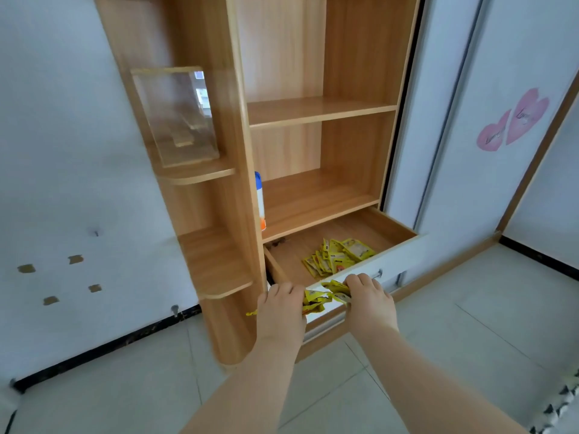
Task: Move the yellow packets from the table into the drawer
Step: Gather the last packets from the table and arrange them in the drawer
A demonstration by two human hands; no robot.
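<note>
A wooden drawer (396,225) with a white front stands pulled out at the bottom of a shelf unit. Several yellow packets (338,256) lie in a loose pile inside it, toward the front right. My left hand (282,308) and my right hand (369,297) are side by side just in front of the drawer's white front, each closed around a bunch of yellow packets (319,299) that shows between them. One packet end sticks out to the left of my left hand. The table is out of view.
The wooden shelf unit (313,111) rises above the drawer, with a blue-and-white bottle (260,198) on its lowest shelf and a clear box (178,117) on a rounded side shelf. White sliding doors (470,151) stand to the right. The floor is tiled.
</note>
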